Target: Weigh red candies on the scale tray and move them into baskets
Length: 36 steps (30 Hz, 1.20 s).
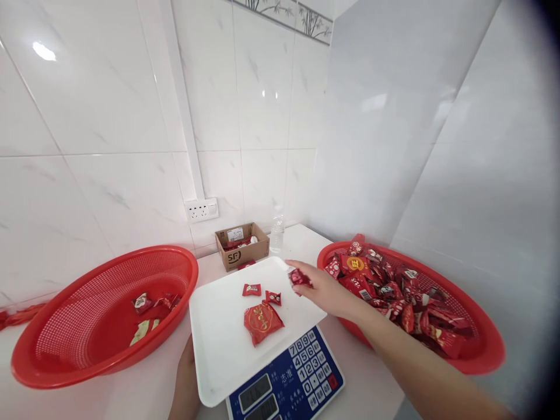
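My right hand (321, 289) is closed on a red-wrapped candy (299, 277), held above the right side of a white weighing tray (219, 350). On the tray lie two small red-wrapped candies, one with a pale label (251, 289) and one with dark ends (273, 298). In front of them is a larger red packet with gold characters (262, 321). Beneath the tray, the blue keypad panel (289, 376) of a digital scale shows. My left hand (186, 373) is at the tray's left edge; its fingers are hidden behind the tray.
At right, a red plastic basket (485, 361) is heaped with red-wrapped snacks. Another red basket (87, 274) at left holds several packets. Behind the tray stand a small cardboard box (245, 255) and a clear plastic bottle (277, 230). Tiled walls close off the back.
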Tool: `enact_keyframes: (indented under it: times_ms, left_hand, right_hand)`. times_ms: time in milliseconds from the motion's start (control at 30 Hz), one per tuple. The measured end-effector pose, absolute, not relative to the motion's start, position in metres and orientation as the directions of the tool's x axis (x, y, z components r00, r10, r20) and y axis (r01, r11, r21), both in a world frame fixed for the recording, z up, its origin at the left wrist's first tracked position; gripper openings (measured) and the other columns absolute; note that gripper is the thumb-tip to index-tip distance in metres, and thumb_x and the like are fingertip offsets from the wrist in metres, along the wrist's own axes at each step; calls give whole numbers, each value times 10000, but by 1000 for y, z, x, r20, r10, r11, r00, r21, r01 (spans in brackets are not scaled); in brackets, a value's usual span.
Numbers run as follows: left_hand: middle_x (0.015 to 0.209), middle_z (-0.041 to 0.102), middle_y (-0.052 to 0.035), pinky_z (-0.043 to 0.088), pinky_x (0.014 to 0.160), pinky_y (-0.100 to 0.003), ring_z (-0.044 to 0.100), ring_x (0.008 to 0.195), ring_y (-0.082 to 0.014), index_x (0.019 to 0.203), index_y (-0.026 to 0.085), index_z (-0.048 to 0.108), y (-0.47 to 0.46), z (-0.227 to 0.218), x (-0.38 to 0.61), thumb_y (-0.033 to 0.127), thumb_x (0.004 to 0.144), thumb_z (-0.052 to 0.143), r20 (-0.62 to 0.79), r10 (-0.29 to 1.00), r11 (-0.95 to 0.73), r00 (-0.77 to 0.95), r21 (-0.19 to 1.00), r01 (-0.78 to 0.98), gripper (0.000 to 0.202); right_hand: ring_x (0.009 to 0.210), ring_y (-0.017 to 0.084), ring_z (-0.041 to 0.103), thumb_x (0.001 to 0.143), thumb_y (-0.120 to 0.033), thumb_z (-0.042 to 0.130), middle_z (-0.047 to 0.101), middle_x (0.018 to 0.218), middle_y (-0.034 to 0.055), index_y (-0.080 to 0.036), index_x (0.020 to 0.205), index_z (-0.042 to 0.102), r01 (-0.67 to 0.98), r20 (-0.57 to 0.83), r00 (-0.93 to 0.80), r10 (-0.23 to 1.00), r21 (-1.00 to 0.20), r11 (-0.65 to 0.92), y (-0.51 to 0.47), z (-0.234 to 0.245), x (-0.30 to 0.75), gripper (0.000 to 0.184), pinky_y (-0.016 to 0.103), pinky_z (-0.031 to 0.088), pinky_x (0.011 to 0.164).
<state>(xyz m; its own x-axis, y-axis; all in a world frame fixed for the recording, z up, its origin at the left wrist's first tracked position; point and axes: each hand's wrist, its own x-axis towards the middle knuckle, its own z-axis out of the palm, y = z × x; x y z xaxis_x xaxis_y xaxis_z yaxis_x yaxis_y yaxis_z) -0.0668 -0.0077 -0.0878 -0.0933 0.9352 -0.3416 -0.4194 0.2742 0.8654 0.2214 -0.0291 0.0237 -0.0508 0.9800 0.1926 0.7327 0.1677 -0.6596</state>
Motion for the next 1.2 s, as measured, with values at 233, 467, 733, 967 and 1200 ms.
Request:
enact_keyframes:
  times_ms: [233, 467, 733, 967, 1200]
  left_hand:
    - [895, 706, -64, 528, 744, -389, 631, 914, -320, 924, 152, 666, -11, -78, -65, 283, 562, 712, -315, 949, 268, -29, 849, -456, 388]
    - [845, 704, -71, 532, 712, -388, 642, 873, -317, 924, 144, 673, -10, -82, -67, 305, 560, 724, -271, 961, 229, -60, 895, -384, 402]
    - [892, 703, -70, 523, 726, -381, 609, 946, -340, 974, 161, 666, -9, -83, -69, 249, 520, 723, -187, 979, 157, -77, 943, -293, 466]
    - [888, 703, -62, 523, 720, -387, 588, 965, -363, 920, 174, 682, -5, -88, -72, 222, 476, 723, -157, 980, 126, -122, 965, -228, 448]
    - [959, 697, -81, 508, 746, -395, 600, 952, -347, 961, 163, 673, -8, -89, -73, 241, 507, 729, -107, 988, 82, -114, 975, -205, 464]
  right_hand:
    - [1267, 193, 379, 790, -241, 495, 412, 1396, 32, -244, 1375, 333, 579, 257, -285, 923, -721, 380, -8, 26, 156, 608, 378, 288, 1056]
    - [1153, 209, 493, 825, -199, 439, 537, 1278, 49, -233, 1260, 513, 700, 189, -401, 896, -567, 433, 4, 14, 135, 442, 364, 376, 983]
    - [1298, 237, 313, 843, -398, 502, 448, 1367, 76, -246, 1284, 489, 742, 193, -479, 857, -433, 512, -6, 10, 125, 466, 409, 261, 1060]
    - [1373, 278, 114, 844, -498, 468, 261, 1478, 66, -238, 1398, 296, 717, 87, -586, 806, -408, 565, -7, 1, 107, 636, 522, 113, 1089]
    - [1351, 275, 214, 850, -386, 507, 331, 1440, 102, -181, 1251, 516, 724, 24, -629, 777, -346, 597, -17, 2, 113, 451, 543, 85, 1085]
